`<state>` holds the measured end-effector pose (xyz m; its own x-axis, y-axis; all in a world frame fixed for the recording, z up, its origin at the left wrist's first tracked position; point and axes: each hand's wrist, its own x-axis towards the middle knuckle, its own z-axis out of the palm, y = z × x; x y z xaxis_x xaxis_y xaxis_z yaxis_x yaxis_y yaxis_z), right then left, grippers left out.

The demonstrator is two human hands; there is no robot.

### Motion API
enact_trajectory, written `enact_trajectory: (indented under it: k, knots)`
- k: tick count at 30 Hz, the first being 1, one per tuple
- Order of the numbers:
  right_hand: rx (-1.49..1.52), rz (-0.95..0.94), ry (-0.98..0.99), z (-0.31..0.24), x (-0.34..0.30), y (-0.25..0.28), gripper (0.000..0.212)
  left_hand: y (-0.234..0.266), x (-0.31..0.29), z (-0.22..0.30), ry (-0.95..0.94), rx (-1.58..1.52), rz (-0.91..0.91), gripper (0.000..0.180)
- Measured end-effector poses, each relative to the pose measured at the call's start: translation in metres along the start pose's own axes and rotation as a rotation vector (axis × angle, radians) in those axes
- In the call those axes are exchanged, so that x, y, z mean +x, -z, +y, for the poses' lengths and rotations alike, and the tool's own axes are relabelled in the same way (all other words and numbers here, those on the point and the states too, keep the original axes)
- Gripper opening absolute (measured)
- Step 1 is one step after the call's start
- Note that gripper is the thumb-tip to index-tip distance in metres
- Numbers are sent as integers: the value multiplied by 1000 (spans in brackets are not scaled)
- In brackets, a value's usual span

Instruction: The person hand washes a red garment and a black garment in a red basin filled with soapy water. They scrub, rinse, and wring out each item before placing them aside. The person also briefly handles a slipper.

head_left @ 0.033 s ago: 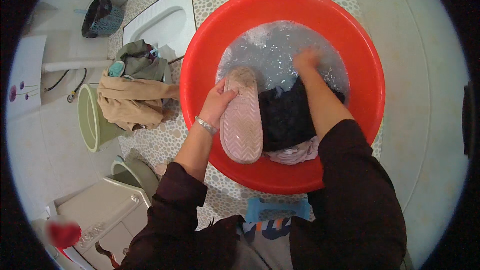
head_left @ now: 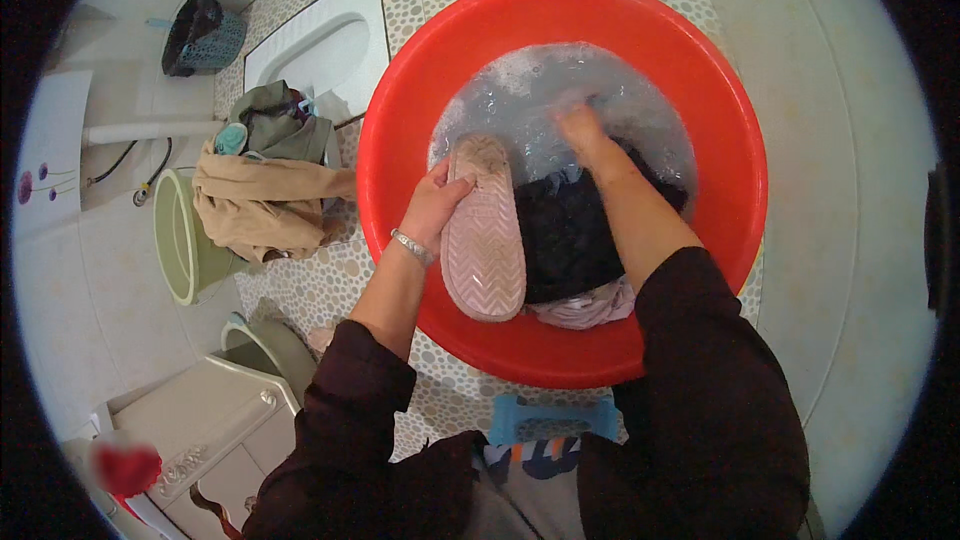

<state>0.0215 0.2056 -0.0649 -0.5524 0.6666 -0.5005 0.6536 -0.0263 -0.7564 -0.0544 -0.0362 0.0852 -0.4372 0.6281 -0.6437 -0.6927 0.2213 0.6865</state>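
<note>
My left hand [head_left: 440,203] is closed on a pale pink slipper [head_left: 483,240], its zigzag-patterned sole turned up and dirty toward the far end. The slipper is held over the left part of a big red basin [head_left: 410,100]. My right hand [head_left: 577,125] dips into the cloudy, sudsy water [head_left: 535,90]; its fingers are smeared by motion and partly under the surface. Beneath my right forearm lies dark wet cloth [head_left: 570,240], with a bunched light pink cloth [head_left: 590,305] at its near edge.
A blue plastic stool [head_left: 555,418] stands just this side of the basin. To the left are a squat toilet [head_left: 335,50], a heap of tan and green clothes [head_left: 265,185], a green bucket [head_left: 178,240] and a cream cabinet [head_left: 215,410]. A tiled wall [head_left: 840,190] rises on the right.
My right hand has swept left through the water. My left hand and the slipper stay almost where they were.
</note>
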Motion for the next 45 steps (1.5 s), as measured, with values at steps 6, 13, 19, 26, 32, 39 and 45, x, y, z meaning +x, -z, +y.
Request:
enact_trajectory:
  k: [6, 13, 19, 26, 32, 39, 45]
  knots:
    - [-20, -132, 529, -89, -114, -71, 47, 17, 5, 2, 11, -65, -5, 36]
    - [83, -482, 79, -107, -101, -57, 67, 0, -12, 2, -224, 294, 68, 50]
    - [767, -274, -439, -56, -24, -83, 65, -24, -6, 7, -191, 173, -46, 52]
    - [-512, 303, -14, -27, -7, 18, 47, 1, -22, 5, -62, -73, -38, 44]
    - [509, -498, -99, -73, -64, -26, 48, 28, 7, -14, 50, -76, 15, 34]
    - [-10, -131, 262, -93, -122, -83, 59, 1, -8, 0, -129, 375, 98, 41]
    - [737, -395, -249, -84, -81, -89, 41, -8, -15, -4, -377, 916, 112, 57]
